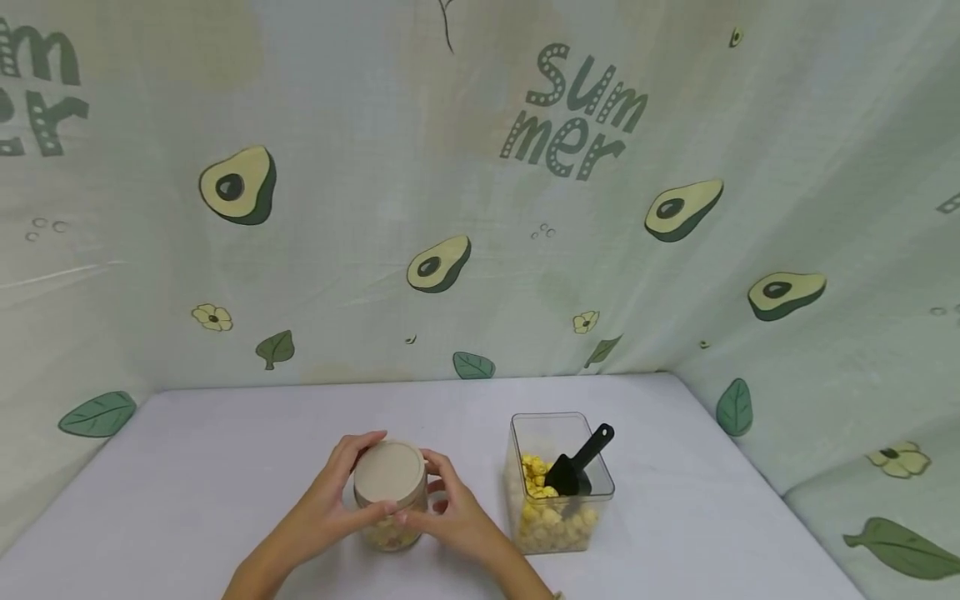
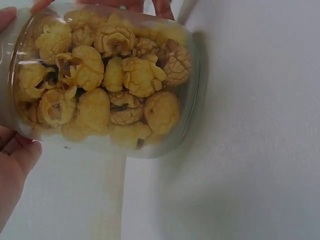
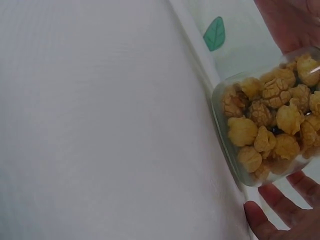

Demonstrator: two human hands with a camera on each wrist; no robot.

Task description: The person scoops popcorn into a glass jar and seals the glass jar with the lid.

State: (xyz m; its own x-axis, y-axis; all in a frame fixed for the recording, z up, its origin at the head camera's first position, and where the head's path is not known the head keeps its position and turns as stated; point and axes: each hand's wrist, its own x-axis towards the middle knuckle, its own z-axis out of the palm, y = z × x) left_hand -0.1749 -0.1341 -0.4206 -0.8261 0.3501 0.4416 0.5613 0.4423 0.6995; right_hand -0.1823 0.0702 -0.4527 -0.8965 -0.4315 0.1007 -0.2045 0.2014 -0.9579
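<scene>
A clear jar (image 2: 107,85) of yellow and brown popcorn, topped with a beige lid (image 1: 390,473), stands on the white table in the head view. My left hand (image 1: 327,498) holds it from the left, thumb across the front of the lid and fingers round its back edge. On the other side, my right hand (image 1: 459,512) grips the jar near the lid, its thumb in front and forefinger at the back. The right wrist view shows the jar's lower part with the right fingers (image 3: 280,204) beside it; the lid is outside that view.
Right of the jar stands a clear square container (image 1: 551,414) with popcorn (image 1: 537,475) inside. A black scoop (image 1: 591,450) leans in it, handle above the rim. Behind the white table (image 1: 225,467) hangs a cloth (image 1: 337,208) printed with avocados and leaves.
</scene>
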